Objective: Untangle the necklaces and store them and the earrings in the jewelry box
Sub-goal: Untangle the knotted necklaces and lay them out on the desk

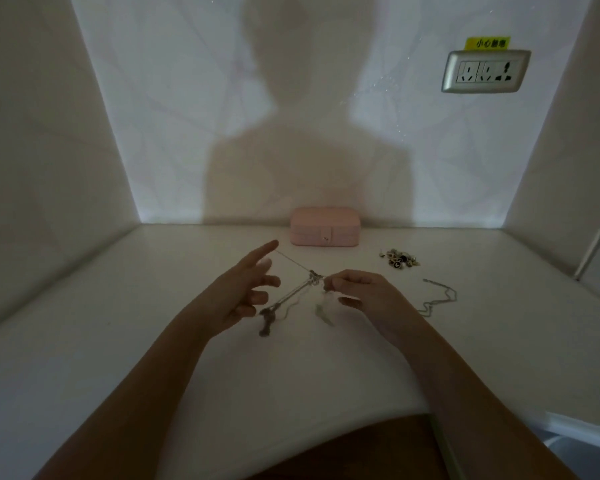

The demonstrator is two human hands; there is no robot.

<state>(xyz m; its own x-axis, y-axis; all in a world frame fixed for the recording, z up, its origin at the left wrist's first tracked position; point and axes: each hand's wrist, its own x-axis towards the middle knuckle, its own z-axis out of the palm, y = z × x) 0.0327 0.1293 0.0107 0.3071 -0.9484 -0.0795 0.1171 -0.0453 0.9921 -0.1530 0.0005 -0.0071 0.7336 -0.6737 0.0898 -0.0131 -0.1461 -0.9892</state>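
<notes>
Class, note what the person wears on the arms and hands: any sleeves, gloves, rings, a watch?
The left hand and the right hand are bare: no gloves, rings, watch or bracelet show. Both forearms are uncovered down to the picture's lower edge, no sleeve in view. The light is dim, so fine detail may be missed.

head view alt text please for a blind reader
Two hands work at tangled necklaces over a white table: the right hand pinches the knot while a chain stretches to the index finger of the left hand. Nearby lie a closed pink jewelry box, earrings and one loose necklace.
</notes>
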